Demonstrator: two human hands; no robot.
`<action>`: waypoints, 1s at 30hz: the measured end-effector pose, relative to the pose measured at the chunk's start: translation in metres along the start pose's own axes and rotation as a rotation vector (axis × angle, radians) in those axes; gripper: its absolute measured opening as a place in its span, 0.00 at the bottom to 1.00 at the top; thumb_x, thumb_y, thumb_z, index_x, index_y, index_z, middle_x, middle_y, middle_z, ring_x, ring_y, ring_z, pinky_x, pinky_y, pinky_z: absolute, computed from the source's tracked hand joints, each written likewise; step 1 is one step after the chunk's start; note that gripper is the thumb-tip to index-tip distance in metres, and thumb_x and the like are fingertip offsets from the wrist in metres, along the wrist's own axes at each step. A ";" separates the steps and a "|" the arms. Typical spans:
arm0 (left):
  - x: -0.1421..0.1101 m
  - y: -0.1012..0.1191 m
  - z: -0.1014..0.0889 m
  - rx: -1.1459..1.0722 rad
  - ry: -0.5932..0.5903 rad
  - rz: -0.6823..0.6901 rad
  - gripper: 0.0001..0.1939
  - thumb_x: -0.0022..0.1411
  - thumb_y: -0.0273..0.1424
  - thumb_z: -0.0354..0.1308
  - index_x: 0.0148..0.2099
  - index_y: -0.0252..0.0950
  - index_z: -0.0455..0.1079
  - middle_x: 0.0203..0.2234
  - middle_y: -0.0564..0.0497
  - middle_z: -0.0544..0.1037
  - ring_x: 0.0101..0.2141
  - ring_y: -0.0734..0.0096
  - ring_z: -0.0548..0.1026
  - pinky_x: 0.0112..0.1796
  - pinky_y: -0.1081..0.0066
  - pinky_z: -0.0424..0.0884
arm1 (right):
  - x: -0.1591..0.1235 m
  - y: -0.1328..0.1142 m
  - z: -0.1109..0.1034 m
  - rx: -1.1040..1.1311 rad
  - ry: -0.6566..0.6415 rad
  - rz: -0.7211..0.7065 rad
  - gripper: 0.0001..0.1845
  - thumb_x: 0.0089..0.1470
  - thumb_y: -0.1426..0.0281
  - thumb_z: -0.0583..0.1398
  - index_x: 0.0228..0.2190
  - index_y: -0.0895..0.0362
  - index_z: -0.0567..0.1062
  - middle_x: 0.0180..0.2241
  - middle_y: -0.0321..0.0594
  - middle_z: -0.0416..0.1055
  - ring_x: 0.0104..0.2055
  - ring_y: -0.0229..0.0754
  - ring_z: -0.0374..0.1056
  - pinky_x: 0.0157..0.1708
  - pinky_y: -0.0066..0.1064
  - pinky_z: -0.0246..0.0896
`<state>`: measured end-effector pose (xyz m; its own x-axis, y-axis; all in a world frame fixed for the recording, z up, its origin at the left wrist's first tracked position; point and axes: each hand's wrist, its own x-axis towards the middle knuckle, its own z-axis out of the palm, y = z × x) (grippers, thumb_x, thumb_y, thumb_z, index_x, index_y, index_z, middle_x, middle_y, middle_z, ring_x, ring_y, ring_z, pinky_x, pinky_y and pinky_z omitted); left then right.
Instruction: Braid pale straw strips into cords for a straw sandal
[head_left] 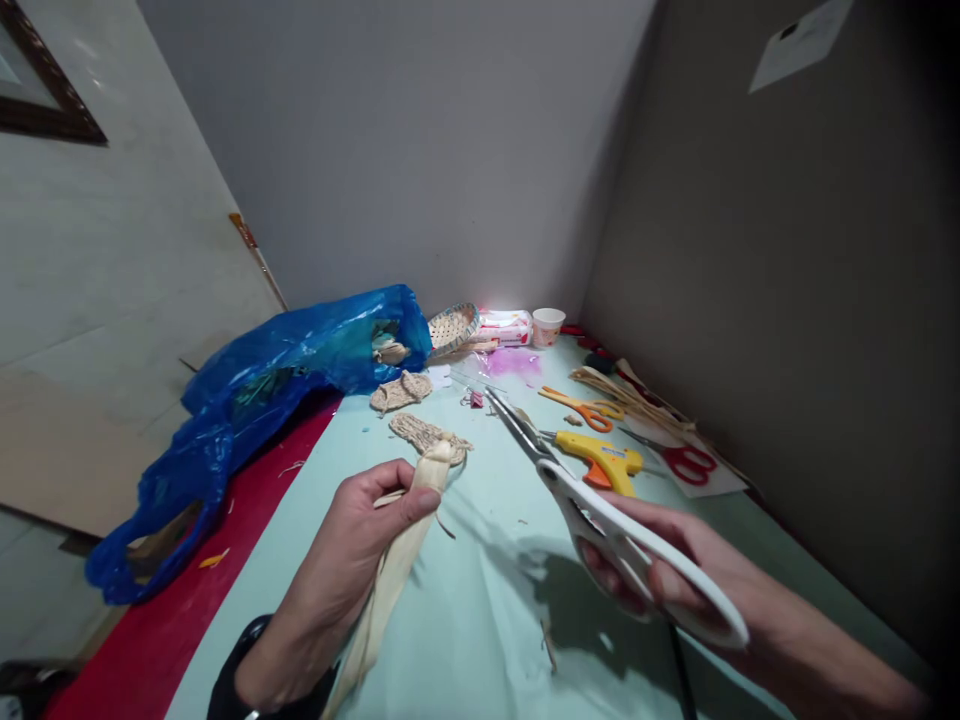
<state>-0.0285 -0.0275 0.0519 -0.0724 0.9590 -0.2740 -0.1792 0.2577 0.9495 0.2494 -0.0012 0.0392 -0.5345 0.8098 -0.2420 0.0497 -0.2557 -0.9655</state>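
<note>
My left hand [352, 545] is closed round a pale dried husk strip [401, 555], thumb pressed near its upper end; the strip runs down past my wrist. My right hand [679, 580] grips white-handled scissors [592, 500], fingers through the loops, with the steel blades pointing up and left above the table. The blade tips sit to the right of the strip's top, not touching it. A woven straw piece [424, 432] lies on the pale green table cover [487, 600] just beyond the strip.
A blue plastic bag [262, 400] sprawls at the left over a red surface [165, 630]. Beyond lie a second woven piece [400, 392], a small basket [452, 327], a cup [547, 326], orange scissors [589, 408], a yellow glue gun [604, 460], red scissors [686, 462], husk strips [622, 392]. Walls close behind and right.
</note>
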 end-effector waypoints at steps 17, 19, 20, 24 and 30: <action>0.001 -0.002 -0.004 0.001 -0.026 0.029 0.13 0.50 0.35 0.68 0.30 0.35 0.67 0.21 0.56 0.72 0.24 0.73 0.72 0.27 0.75 0.65 | -0.004 -0.032 0.013 -0.913 0.047 -0.086 0.30 0.43 0.50 0.65 0.47 0.51 0.72 0.45 0.43 0.70 0.44 0.51 0.66 0.41 0.35 0.65; 0.001 -0.003 -0.004 -0.022 -0.028 0.026 0.13 0.49 0.35 0.68 0.30 0.35 0.68 0.21 0.56 0.72 0.24 0.71 0.73 0.27 0.74 0.66 | -0.005 -0.032 0.010 -0.913 0.055 -0.083 0.30 0.43 0.50 0.64 0.47 0.50 0.73 0.45 0.43 0.70 0.44 0.52 0.66 0.39 0.35 0.65; 0.001 -0.004 -0.003 -0.020 -0.030 0.029 0.13 0.49 0.35 0.68 0.30 0.35 0.68 0.21 0.56 0.72 0.24 0.71 0.72 0.27 0.74 0.65 | -0.005 -0.031 0.009 -0.909 0.054 -0.079 0.31 0.43 0.50 0.64 0.47 0.50 0.72 0.46 0.44 0.70 0.45 0.53 0.66 0.38 0.35 0.65; 0.004 -0.008 0.002 0.072 -0.073 0.059 0.12 0.49 0.34 0.68 0.27 0.35 0.68 0.22 0.55 0.73 0.24 0.74 0.70 0.27 0.75 0.64 | -0.002 -0.032 0.013 -0.872 -0.005 -0.047 0.33 0.42 0.50 0.66 0.49 0.50 0.70 0.45 0.41 0.70 0.45 0.50 0.65 0.41 0.34 0.63; 0.009 -0.013 0.009 0.281 -0.084 0.117 0.08 0.46 0.31 0.68 0.26 0.35 0.73 0.24 0.53 0.76 0.29 0.71 0.71 0.33 0.74 0.67 | 0.008 -0.034 0.018 -0.876 -0.077 -0.097 0.32 0.44 0.51 0.66 0.49 0.52 0.69 0.42 0.39 0.70 0.41 0.45 0.65 0.40 0.33 0.61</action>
<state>-0.0178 -0.0213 0.0389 0.0072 0.9875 -0.1577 0.1041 0.1561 0.9822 0.2281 0.0039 0.0720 -0.6236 0.7611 -0.1783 0.6126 0.3342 -0.7163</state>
